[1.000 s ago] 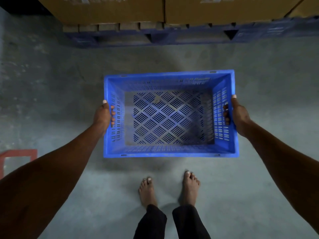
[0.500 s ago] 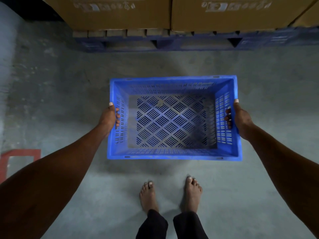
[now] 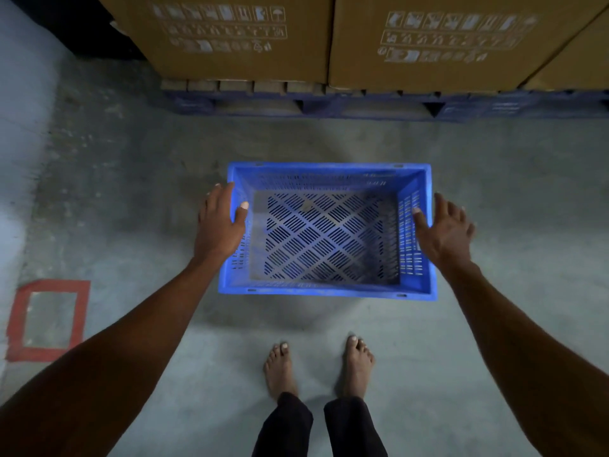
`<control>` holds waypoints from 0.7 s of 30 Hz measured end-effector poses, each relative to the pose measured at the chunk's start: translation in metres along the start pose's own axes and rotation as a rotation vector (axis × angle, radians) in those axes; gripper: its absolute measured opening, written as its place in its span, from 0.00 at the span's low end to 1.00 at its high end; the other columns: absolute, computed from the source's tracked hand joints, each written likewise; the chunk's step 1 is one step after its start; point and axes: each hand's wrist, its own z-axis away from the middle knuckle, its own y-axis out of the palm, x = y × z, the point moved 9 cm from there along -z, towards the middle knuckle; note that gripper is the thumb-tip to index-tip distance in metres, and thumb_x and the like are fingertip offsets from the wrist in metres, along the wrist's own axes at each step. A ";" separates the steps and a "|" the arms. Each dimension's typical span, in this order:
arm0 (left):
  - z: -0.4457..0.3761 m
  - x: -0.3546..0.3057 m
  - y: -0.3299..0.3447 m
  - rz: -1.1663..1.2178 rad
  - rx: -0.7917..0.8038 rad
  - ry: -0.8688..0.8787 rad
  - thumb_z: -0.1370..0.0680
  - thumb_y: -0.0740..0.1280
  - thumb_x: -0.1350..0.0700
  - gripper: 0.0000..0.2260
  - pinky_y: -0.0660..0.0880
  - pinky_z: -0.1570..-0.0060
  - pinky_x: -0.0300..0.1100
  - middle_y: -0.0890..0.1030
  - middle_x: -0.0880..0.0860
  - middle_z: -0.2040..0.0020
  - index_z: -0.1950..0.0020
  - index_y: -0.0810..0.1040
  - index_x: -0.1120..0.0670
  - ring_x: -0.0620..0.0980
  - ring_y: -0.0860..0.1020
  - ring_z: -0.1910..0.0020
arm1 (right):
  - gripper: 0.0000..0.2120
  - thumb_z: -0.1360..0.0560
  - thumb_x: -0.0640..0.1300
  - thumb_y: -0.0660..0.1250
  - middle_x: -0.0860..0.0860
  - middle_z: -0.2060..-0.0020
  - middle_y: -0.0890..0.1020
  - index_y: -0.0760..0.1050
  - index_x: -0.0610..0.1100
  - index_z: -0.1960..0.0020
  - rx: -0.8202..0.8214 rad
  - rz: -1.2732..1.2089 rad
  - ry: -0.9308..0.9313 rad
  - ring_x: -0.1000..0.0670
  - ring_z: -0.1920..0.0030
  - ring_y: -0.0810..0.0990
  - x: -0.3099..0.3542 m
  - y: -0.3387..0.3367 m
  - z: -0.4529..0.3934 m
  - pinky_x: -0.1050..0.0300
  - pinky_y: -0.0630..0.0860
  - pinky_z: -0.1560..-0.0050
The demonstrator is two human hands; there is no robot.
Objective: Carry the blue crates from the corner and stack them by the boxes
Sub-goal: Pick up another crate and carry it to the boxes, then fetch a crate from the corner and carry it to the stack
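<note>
An empty blue crate (image 3: 326, 289) with slotted walls and a lattice floor sits on the concrete in front of me. My left hand (image 3: 219, 225) lies over its left rim with straight fingers and the thumb inside the wall. My right hand (image 3: 443, 230) hovers over the right rim, fingers spread and relaxed, thumb just inside. Neither hand grips the crate. Brown cardboard boxes (image 3: 237, 34) stand a short way beyond it.
The boxes rest on a dark blue pallet (image 3: 362, 105) across the far side. A red tape rectangle (image 3: 49, 319) marks the floor at left. My bare feet (image 3: 316, 364) stand just behind the crate. A pale wall runs along the left edge.
Both hands held the crate by its side walls before; now the crate is lower and farther from me on the floor, and both hands have let go and opened above its rims.
</note>
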 end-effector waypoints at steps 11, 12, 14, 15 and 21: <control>0.179 -0.114 -0.236 -0.245 -0.191 0.091 0.18 0.60 0.41 0.29 0.57 0.24 0.59 0.57 0.57 0.18 0.19 0.60 0.47 0.61 0.58 0.21 | 0.34 0.20 0.68 0.53 0.48 0.18 0.52 0.48 0.58 0.19 -0.075 0.088 -0.350 0.42 0.19 0.43 0.166 -0.187 0.201 0.34 0.39 0.24; 0.199 -0.120 -0.260 -0.219 -0.204 0.045 0.18 0.60 0.41 0.28 0.58 0.25 0.59 0.57 0.57 0.18 0.19 0.61 0.47 0.61 0.59 0.21 | 0.34 0.20 0.68 0.53 0.48 0.18 0.52 0.48 0.58 0.19 -0.062 0.070 -0.365 0.42 0.19 0.43 0.177 -0.205 0.222 0.34 0.40 0.24; 0.233 -0.135 -0.306 -0.180 -0.245 -0.018 0.18 0.60 0.41 0.28 0.59 0.25 0.59 0.57 0.57 0.18 0.19 0.61 0.46 0.61 0.59 0.21 | 0.34 0.21 0.69 0.52 0.49 0.18 0.52 0.48 0.59 0.19 -0.054 0.022 -0.395 0.43 0.19 0.43 0.199 -0.242 0.258 0.35 0.41 0.23; 0.250 -0.143 -0.325 -0.161 -0.264 -0.037 0.18 0.60 0.41 0.28 0.59 0.25 0.59 0.58 0.56 0.18 0.19 0.61 0.46 0.61 0.59 0.21 | 0.34 0.21 0.69 0.52 0.49 0.18 0.52 0.49 0.59 0.19 -0.051 0.002 -0.413 0.43 0.19 0.43 0.208 -0.258 0.276 0.35 0.41 0.23; 0.343 -0.171 -0.405 -0.120 -0.400 -0.180 0.18 0.59 0.39 0.28 0.59 0.25 0.58 0.58 0.54 0.18 0.19 0.60 0.45 0.58 0.58 0.20 | 0.35 0.22 0.69 0.51 0.49 0.19 0.54 0.52 0.56 0.19 -0.054 -0.073 -0.593 0.44 0.19 0.44 0.262 -0.324 0.362 0.37 0.44 0.23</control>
